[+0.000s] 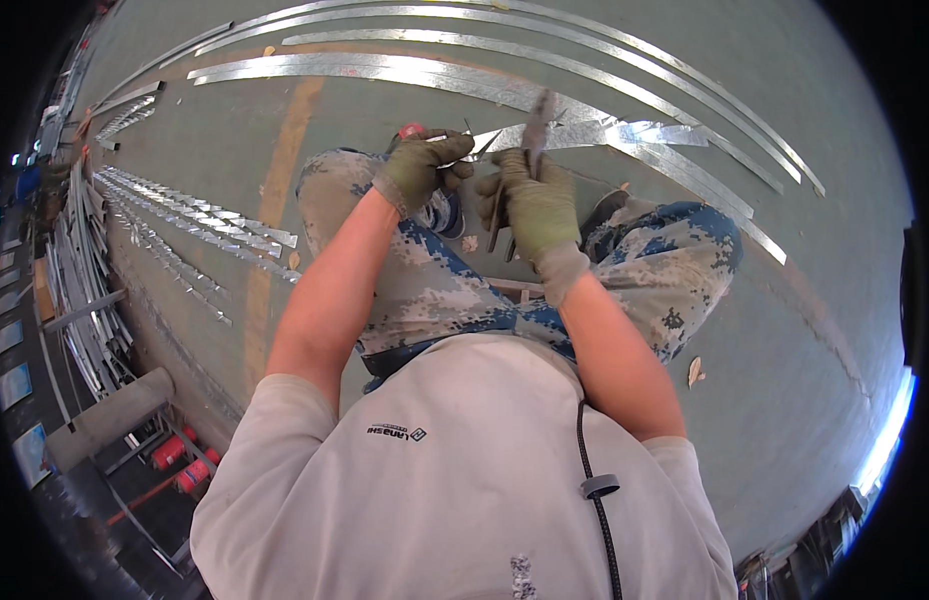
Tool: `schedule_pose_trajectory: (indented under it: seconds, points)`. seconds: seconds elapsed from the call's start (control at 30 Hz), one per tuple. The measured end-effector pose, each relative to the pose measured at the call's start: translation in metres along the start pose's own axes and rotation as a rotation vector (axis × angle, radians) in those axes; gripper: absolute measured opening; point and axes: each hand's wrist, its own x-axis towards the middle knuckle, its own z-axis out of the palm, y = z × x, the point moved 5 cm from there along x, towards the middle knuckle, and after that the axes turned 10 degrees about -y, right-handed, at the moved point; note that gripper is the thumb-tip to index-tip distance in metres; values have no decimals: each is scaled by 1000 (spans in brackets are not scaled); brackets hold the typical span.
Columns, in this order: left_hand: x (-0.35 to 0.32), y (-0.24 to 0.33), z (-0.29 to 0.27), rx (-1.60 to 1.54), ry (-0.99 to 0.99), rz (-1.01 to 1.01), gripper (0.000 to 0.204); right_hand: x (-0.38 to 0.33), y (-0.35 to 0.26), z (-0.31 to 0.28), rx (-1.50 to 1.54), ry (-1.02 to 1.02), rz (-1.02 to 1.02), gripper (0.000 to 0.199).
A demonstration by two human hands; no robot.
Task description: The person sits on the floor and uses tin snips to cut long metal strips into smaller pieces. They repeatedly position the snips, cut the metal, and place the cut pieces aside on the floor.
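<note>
Both my hands wear olive-green work gloves above my bent knees. My right hand is closed round a pair of metal snips. Their blades point away from me over the sheet metal, and the handles show below the fingers. My left hand is closed at the left end of a shiny metal strip, which runs rightward beneath the snips. Its far end looks cut into pointed pieces. Something small and red shows behind the left fingers; whether it is held, I cannot tell.
Several long metal strips lie across the floor ahead. Notched strips spread out at the left, near a stack of metal profiles. Red cylinders and a grey roller stand lower left. A dry leaf lies at right.
</note>
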Motion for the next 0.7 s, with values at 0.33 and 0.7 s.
schedule_pose_trajectory:
  seconds: [0.33, 0.7]
  points:
    - [-13, 10, 16, -104, -194, 36, 21, -31, -16, -9, 87, -55, 133, 35]
    - [-13, 7, 18, 97, -22, -100, 24, -70, -76, -43, 262, 132, 38, 34]
